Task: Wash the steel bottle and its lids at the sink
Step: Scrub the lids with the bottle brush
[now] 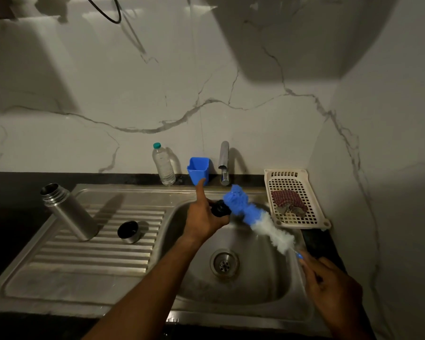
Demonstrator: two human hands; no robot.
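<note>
Sitting in left hand (pixel 203 218) fingers (pixel 199 192), black lid (pixel 220 208) touches brush (pixel 245 209).

Both forearms are bare as far up as I can see; the left hand (pixel 203 217) and right hand (pixel 329 288) are bare too.

single head view looks down, near, over the sink (pixel 243 285).

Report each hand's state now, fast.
Left hand: grips the black lid, index finger raised.
Right hand: grips the handle of the blue-and-white bottle brush.
</note>
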